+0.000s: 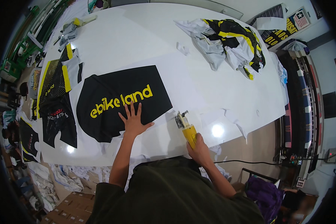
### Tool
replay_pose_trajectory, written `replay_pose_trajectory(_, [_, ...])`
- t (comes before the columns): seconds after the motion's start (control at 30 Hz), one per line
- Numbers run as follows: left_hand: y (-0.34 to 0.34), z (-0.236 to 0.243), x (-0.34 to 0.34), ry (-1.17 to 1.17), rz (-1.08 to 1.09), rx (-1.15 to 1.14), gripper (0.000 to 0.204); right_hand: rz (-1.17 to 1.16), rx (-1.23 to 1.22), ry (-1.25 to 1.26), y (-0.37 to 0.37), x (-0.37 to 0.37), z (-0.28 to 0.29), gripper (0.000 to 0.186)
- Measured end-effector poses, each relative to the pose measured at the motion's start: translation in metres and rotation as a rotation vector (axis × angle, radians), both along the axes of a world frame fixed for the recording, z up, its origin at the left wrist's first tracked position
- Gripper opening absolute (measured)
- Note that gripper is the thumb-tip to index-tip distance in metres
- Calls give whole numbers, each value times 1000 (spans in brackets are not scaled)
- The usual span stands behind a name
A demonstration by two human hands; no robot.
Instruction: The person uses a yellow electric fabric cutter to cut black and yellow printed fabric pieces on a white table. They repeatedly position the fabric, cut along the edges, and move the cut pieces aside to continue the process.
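A black fabric panel [119, 86] with yellow lettering lies flat on the white table [130, 33]. My left hand [134, 122] rests on its near edge with the fingers spread. To the right of the panel, my right hand [198, 150] is wrapped round the yellow body of an electric rotary fabric cutter [189, 133]. The cutter's metal head points away from me, just off the panel's right corner and apart from it. White fabric surrounds part of the panel.
Cut black-and-yellow pieces [56, 89] lie at the left. A crumpled heap of printed fabric [231, 41] sits at the far right. A black cable [246, 162] runs rightward from near my right wrist. White scraps hang at the near edge; cardboard boxes [72, 207] stand below left.
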State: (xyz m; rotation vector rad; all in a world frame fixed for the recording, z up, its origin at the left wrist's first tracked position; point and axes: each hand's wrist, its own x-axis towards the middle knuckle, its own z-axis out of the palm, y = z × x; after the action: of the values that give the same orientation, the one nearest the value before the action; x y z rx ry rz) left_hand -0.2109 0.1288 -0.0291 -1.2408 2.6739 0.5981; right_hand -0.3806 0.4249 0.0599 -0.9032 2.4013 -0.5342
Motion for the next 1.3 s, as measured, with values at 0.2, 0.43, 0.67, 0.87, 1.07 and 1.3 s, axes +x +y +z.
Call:
replay_pose_trajectory(0.2, [0,6,-2,-8,7,15,127,13,-32,68,-34,-11,-10,52])
replay_pose_trajectory(0.43, [0,2,0,45,14,-7,126,23,7,34,-69,-26,-5,63])
replay_pose_trajectory(0.67, [-1,6,1,53,18,4,126,81,-30,86,-109,-43,-7,59])
replay_pose_trajectory(0.87, [-2,9,1,57,27,26,123,124,-55,136,-143,-60,-18,52])
replay_pose_trajectory(1.07, [-3,8,2,91,37,20,123,146,-52,154,-185,-77,-21,51])
replay_pose_trajectory(1.3, [-4,9,4,102,44,22,122,173,-50,177,-238,-96,-22,54])
